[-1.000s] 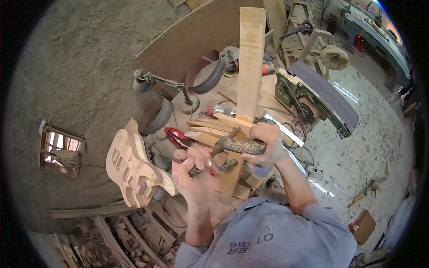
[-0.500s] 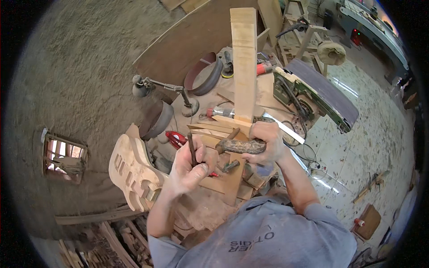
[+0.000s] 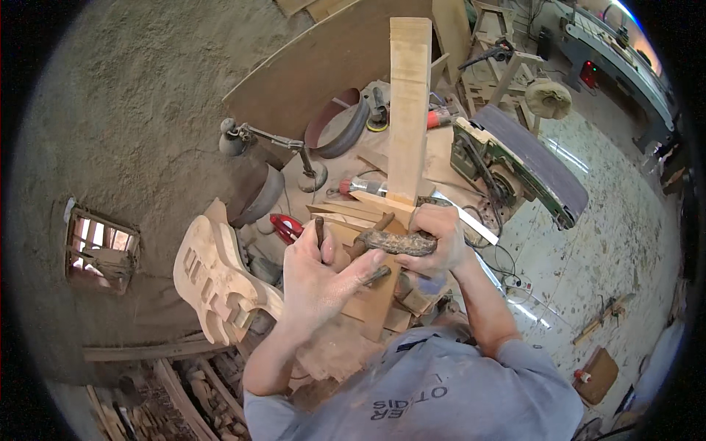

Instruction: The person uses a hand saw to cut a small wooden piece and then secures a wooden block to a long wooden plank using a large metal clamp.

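In front of me, my right hand [image 3: 435,231] is wrapped around the thick end of a rough, mottled dark clamp [image 3: 393,242], which points left. My left hand [image 3: 316,272] is curled about a thin dark rod [image 3: 319,229], whose tip sticks up between the fingers; its thumb stretches right, near the clamp's narrow end. Much of the rod is hidden by the hand. Below the clamp, a short dark bar end [image 3: 378,276] shows beside the thumb. Behind the clamp, a long pale wooden board [image 3: 409,110] stretches away from thin wooden strips [image 3: 338,212].
A pale guitar body [image 3: 213,272] lies at left. Beyond stand a desk lamp [image 3: 314,176], curved dark bands [image 3: 346,132], a red-and-silver power tool [image 3: 360,185] and red pliers-like handles [image 3: 285,226]. A green belt sander [image 3: 507,165] is on the right, with cables [image 3: 507,257] near it.
My left hand has turned, its thumb now stretched right toward the clamp, and less of the rod shows. My right hand keeps its hold on the clamp. The view has shifted slightly.
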{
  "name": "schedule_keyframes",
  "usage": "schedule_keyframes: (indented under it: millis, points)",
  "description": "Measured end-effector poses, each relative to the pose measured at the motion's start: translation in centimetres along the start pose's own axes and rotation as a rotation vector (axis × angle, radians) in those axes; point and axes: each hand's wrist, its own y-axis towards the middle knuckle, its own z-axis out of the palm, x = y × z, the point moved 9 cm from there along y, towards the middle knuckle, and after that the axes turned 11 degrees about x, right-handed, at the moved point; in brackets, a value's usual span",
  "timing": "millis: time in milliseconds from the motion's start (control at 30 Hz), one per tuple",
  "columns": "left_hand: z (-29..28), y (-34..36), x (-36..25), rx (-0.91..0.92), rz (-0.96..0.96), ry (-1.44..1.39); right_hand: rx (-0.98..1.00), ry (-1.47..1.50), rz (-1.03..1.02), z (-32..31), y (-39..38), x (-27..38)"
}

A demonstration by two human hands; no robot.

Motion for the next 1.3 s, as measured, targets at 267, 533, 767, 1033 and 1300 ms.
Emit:
schedule_keyframes:
  millis: [267,533,767,1033,1300]
  points:
    - [2.6,-0.6,-1.6,0.422,0.231,0.716,0.039,-0.010,0.024,0.3,0.3,0.1]
    - [1.7,-0.8,0.1,0.490,0.198,0.287,0.016,0.023,-0.011,0.1,-0.5,-0.6]
    - [2.6,1.7,19.1,0.091,0.016,-0.382,-0.109,0.273,0.038,0.0,-1.8,-2.3]
    - [11.3,9.1,24.3,0.394,-0.027,-0.169,-0.458,0.189,0.185,-1.0,-3.2,-2.7]
    - [13.5,9.2,24.2,0.362,-0.220,-0.356,-0.541,0.116,0.266,-0.6,-4.6,-2.7]
